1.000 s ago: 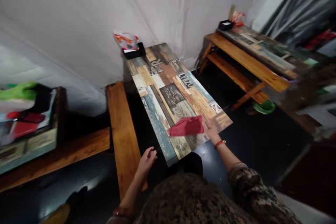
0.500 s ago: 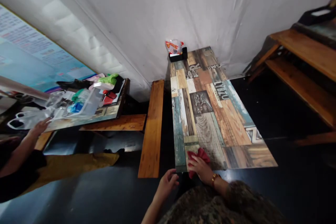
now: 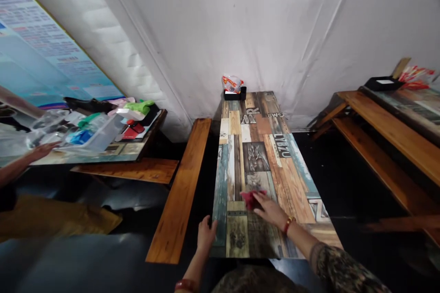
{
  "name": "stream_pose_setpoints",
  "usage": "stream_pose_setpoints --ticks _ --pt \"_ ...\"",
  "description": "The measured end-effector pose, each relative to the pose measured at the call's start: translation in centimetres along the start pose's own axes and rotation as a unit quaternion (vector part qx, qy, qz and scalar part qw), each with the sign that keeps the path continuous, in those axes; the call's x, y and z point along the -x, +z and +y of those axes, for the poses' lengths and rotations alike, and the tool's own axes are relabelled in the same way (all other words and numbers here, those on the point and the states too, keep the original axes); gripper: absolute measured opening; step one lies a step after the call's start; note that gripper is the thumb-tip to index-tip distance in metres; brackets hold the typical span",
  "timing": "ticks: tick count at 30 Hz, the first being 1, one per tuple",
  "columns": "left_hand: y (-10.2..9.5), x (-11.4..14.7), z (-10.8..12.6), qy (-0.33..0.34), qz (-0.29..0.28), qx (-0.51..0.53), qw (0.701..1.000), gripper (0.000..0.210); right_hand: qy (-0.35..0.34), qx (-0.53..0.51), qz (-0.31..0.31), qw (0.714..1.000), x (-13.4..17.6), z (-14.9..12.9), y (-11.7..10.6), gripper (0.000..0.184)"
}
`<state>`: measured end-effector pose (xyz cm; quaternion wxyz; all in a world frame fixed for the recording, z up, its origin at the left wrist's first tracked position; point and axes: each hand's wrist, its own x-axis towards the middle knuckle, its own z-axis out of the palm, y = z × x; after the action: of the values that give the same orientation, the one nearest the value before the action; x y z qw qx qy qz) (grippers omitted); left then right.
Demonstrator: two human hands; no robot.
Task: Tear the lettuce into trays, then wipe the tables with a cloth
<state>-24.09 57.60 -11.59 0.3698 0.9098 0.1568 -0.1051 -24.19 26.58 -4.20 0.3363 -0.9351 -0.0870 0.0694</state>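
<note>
A red cloth (image 3: 250, 198) lies bunched on the long patchwork-print table (image 3: 237, 238). My right hand (image 3: 271, 210) is on the cloth, gripping and pressing it against the tabletop, with a bracelet round the wrist. At the table's left edge is my left hand (image 3: 206, 234), its fingers slightly curled and apart, with nothing in them. Whether its fingertips touch the edge I cannot tell.
A black holder (image 3: 232, 96) with a plastic packet (image 3: 233, 83) stands at the table's wall end. Wooden benches (image 3: 182, 197) flank both sides. On the left, a person's hand (image 3: 44, 151) is beside a cluttered table with a clear plastic bin (image 3: 99, 139).
My right hand has slid the cloth forward, farther from the table's near edge. My left hand has stayed by the left edge. The view has shifted, showing more of the right-hand table.
</note>
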Motion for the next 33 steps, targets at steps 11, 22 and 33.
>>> stream_pose_setpoints --ticks 11,22,33 --pt "4.6 -7.4 3.1 -0.09 -0.007 -0.113 0.99 0.065 -0.158 0.075 -0.174 0.969 -5.0 2.0 5.7 0.067" --pt "6.1 -8.3 2.2 -0.077 -0.005 -0.133 0.988 0.061 -0.039 0.188 -0.024 0.981 -25.2 7.6 1.2 0.051" --pt "5.0 -8.3 3.3 -0.138 -0.065 -0.151 0.977 0.052 -0.165 0.088 -0.144 0.972 -16.2 -1.8 10.8 0.053"
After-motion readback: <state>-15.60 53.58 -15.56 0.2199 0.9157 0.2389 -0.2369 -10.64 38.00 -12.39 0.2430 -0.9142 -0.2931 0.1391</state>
